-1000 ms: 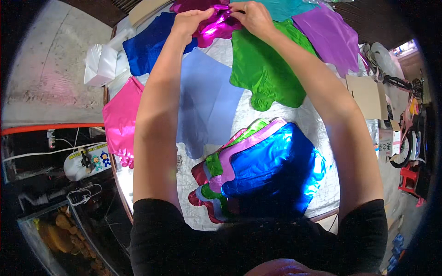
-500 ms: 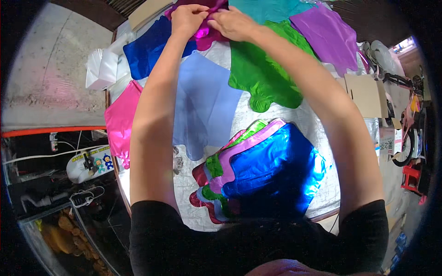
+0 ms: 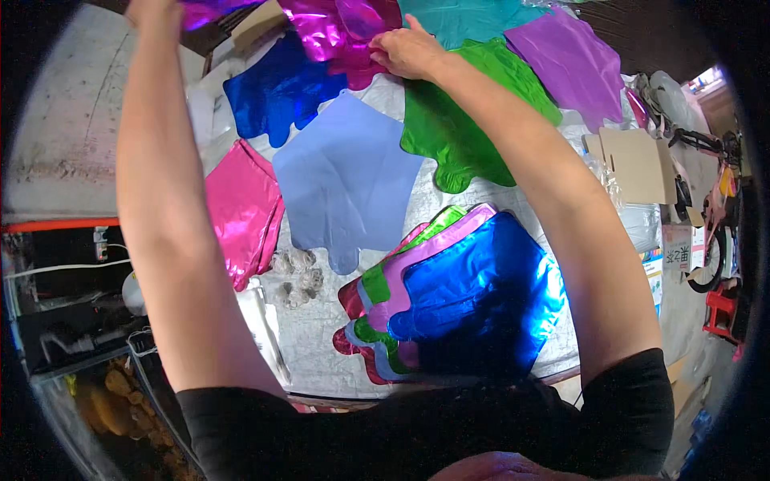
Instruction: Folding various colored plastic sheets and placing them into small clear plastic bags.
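Several flat, uninflated foil balloons are spread before me. At the upper left edge my left hand (image 3: 154, 11), blurred and partly cut off, grips a shiny purple foil balloon (image 3: 215, 11) that trails to the right. My right hand (image 3: 409, 53) rests on the edge of the magenta foil balloons (image 3: 341, 36) at the top, its thumb lifted apart and its fingers bent against the foil. Beside that hand lie a green balloon (image 3: 473, 120) and a teal one (image 3: 465, 20). A dark blue balloon (image 3: 277, 84) is between my arms, above a pale blue one (image 3: 349, 172).
Close to my body is a fanned stack topped by a bright blue balloon (image 3: 473, 289). Pink balloons (image 3: 245, 208) lie by my left forearm, near clear crumpled plastic pieces (image 3: 297, 276). A purple balloon (image 3: 569, 64) and a cardboard box (image 3: 638, 164) sit at the right.
My left hand has moved far left from the magenta pile, drawing a purple balloon with it. My right hand has stayed near the pile. The pink balloons by my left arm are more exposed.
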`<state>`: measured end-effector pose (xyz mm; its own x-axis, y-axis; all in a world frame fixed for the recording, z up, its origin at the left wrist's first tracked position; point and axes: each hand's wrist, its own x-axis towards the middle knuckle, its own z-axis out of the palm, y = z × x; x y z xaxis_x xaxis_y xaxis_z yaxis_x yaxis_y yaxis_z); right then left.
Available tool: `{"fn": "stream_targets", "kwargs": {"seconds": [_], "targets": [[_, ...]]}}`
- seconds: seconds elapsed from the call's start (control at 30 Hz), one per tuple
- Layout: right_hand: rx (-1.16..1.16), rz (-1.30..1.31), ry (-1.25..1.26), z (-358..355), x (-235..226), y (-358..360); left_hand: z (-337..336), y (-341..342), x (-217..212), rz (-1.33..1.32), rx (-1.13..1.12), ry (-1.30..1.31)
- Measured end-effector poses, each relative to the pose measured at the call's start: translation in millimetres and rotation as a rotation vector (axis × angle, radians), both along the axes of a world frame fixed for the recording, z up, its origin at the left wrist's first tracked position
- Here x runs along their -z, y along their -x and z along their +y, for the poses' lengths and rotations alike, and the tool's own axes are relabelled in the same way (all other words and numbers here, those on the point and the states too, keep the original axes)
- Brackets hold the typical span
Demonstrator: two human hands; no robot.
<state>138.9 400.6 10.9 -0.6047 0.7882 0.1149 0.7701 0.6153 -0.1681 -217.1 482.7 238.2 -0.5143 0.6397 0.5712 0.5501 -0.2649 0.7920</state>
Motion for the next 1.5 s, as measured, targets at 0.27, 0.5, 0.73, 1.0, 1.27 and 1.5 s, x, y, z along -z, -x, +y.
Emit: {"fn": "stream_targets", "kwargs": {"seconds": [0.27, 0.5, 0.73, 1.0, 1.27, 1.5], "targets": [[0.084, 0.21, 0.129, 21.2, 1.5, 9.9, -80.4, 95.8, -50.4, -0.123, 0.217, 0.14], [0.102, 0.662, 0.198, -2.2, -12.5, -10.5, -203.3, -29.6, -31.9, 0.094, 0.141, 0.231], [0.142, 1.403, 1.496, -159.6, -119.2, -56.0, -323.6, -162.8, -2.5, 0.54, 0.484, 0.139], [-0.018, 1.105, 0.734, -255.7, -90.3, -172.8, -393.6, -229.1, 102.9, 1.262, 0.697, -0.819], [-0.059, 1.887, 1.507, -392.7, -101.6, -269.4, -500.2, -247.1, 110.0, 1.003, 0.715, -0.26], [-0.103, 1.547, 1.12, -420.0, -78.8, -235.9, -518.3, -231.5, 152.7, 0.519, 0.626, -0.109]]}}
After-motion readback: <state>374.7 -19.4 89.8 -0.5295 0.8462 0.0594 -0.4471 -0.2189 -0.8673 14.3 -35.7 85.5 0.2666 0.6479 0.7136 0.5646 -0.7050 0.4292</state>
